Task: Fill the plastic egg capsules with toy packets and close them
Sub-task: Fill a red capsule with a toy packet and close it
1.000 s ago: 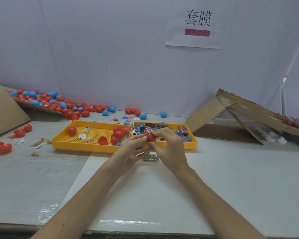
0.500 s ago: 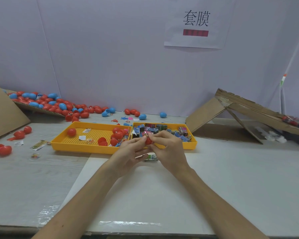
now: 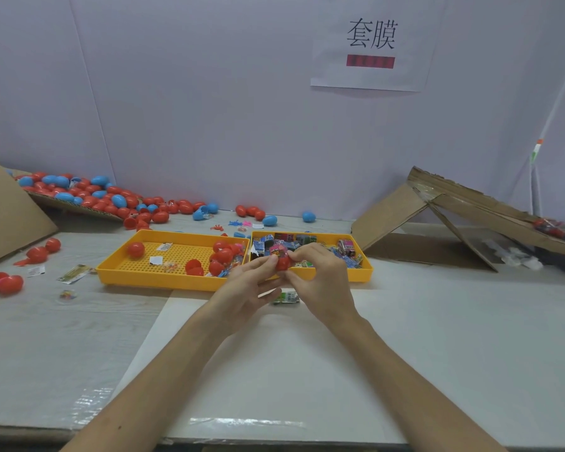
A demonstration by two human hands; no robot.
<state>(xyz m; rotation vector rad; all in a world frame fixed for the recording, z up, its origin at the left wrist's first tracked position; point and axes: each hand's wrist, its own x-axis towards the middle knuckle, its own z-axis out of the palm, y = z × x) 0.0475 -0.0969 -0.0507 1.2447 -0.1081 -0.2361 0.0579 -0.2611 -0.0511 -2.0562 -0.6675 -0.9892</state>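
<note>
Pale counter (image 3: 437, 337), purple wall behind. I note the left hand (image 3: 242, 288) and right hand (image 3: 323, 285) both clamped on one red egg capsule (image 3: 282, 263), held over the packet tray (image 3: 362, 276). A pink toy packet (image 3: 277, 250) protrudes, so I judge stuffing is unfinished.

You face a paper sign (image 3: 370, 44) on the wall (image 3: 193, 109), with folded cardboard (image 3: 437, 230) right and a cardboard slab (image 3: 10, 216) left.

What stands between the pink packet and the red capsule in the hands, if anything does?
Nothing visible does. The left hand and right hand pinch the red capsule, and the pink packet sits right against its top.
</note>
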